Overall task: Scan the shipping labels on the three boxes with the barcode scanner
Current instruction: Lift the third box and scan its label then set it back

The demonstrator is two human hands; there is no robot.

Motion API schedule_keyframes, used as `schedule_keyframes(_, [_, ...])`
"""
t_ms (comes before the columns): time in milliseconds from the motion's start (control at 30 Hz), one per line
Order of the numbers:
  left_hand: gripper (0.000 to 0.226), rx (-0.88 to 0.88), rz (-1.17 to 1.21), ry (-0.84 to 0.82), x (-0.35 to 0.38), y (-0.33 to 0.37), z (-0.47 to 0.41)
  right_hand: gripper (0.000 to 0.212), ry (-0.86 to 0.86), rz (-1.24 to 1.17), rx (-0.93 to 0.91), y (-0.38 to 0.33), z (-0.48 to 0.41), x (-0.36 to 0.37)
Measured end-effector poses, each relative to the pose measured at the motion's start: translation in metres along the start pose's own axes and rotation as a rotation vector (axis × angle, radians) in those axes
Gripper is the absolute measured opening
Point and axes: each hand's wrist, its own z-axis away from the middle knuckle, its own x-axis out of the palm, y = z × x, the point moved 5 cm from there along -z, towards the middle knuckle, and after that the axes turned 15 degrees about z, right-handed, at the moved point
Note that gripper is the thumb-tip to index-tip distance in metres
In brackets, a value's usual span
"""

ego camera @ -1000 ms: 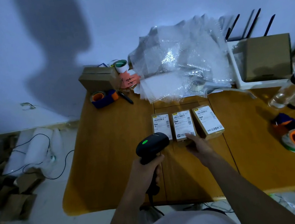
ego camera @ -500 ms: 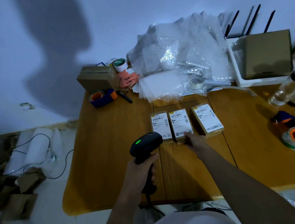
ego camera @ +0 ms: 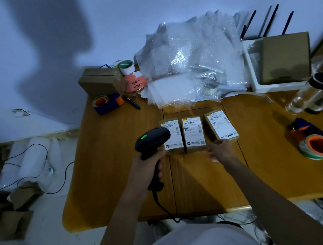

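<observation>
The left hand (ego camera: 146,169) has its grip wrapped tight round the handle of the scanner (ego camera: 152,139), whose cable drops back over the near edge of the worktop (ego camera: 109,169). The scanner's head, with a green light lit on top, points away from that grip and overlaps the near-left corner of the left box (ego camera: 172,135). The right hand (ego camera: 220,150) hovers with its grip loose and spread, holding nothing, fingertips just at the near edge of the right box (ego camera: 221,126); whether they touch it cannot be told. Between the two grips lies the middle box (ego camera: 194,133), close beside the left box, while the right box sits a little apart and turned slightly. All three lie flat, white labels up. Far right of the right grip sits a tape dispenser (ego camera: 314,143), with a bottle (ego camera: 314,95) beyond it. Beyond the boxes is a heap of bubble wrap (ego camera: 191,61), and beyond the left grip a second dispenser (ego camera: 107,103) and a carton (ego camera: 101,81).
</observation>
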Motion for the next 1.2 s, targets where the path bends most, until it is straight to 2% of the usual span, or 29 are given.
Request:
schedule_keyframes(67, [0.02, 0.018, -0.004, -0.025, 0.005, 0.004, -0.003, 0.039, 0.058, 0.017, -0.046, -0.006, -0.001, -0.013])
schedule_keyframes(133, [0.022, 0.027, -0.012, -0.038, 0.009, 0.007, -0.007, 0.035, 0.15, 0.09, -0.101, -0.016, -0.002, -0.027])
schedule_keyframes(300, [0.025, 0.046, -0.041, -0.052, 0.022, 0.017, -0.013, 0.041, 0.418, 0.374, -0.211, -0.035, -0.012, -0.059])
schedule_keyframes(400, [0.023, 0.054, -0.023, -0.073, 0.028, 0.02, -0.015, 0.045, 0.485, 0.497, -0.262, -0.035, -0.021, -0.069])
schedule_keyframes(600, [0.024, 0.05, 0.006, -0.069, 0.032, 0.021, -0.018, 0.081, 0.319, 0.704, -0.149, -0.017, -0.043, -0.072])
schedule_keyframes(700, [0.023, 0.038, 0.015, -0.065, 0.033, 0.019, -0.016, 0.09, 0.209, 0.761, -0.107, -0.008, -0.052, -0.066])
schedule_keyframes(1067, [0.023, 0.013, 0.046, -0.015, 0.027, 0.013, -0.007, 0.101, 0.117, 0.59, -0.021, 0.004, -0.056, -0.054])
schedule_keyframes(1200, [0.023, -0.006, 0.045, -0.001, 0.024, 0.008, -0.003, 0.119, 0.101, 0.616, 0.028, 0.005, -0.054, -0.053])
